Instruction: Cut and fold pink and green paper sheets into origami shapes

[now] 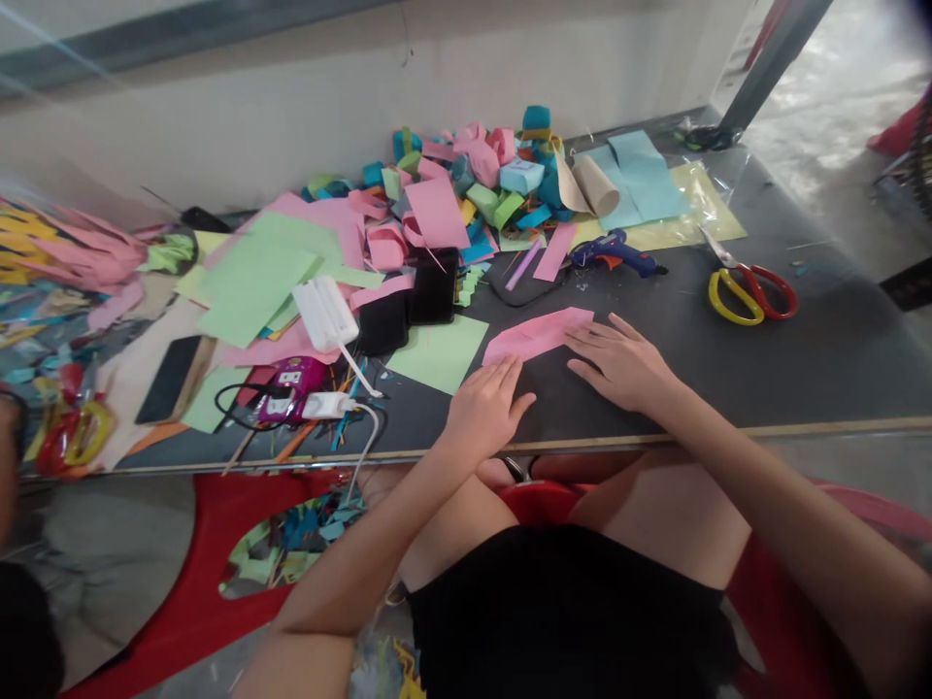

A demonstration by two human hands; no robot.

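Observation:
A folded piece of pink paper (537, 333) lies on the dark table (822, 359) in front of me. On its left end rest the fingertips of my left hand (484, 408), fingers stretched out and thumb apart. My right hand (618, 364) lies flat with spread fingers over the paper's right end. Just left of the paper is a light green sheet (441, 351). Beyond it, a blue glue gun (615, 252) lies on its side, with a purple stick (524, 264) beside it.
Scissors with yellow and red handles (753, 291) lie at the right. A heap of folded colored paper pieces (481, 175) stands against the wall. At the left are green sheets (258, 272), a white adapter (325, 313), a pink power socket (291, 388) with cords, and phones (435, 286).

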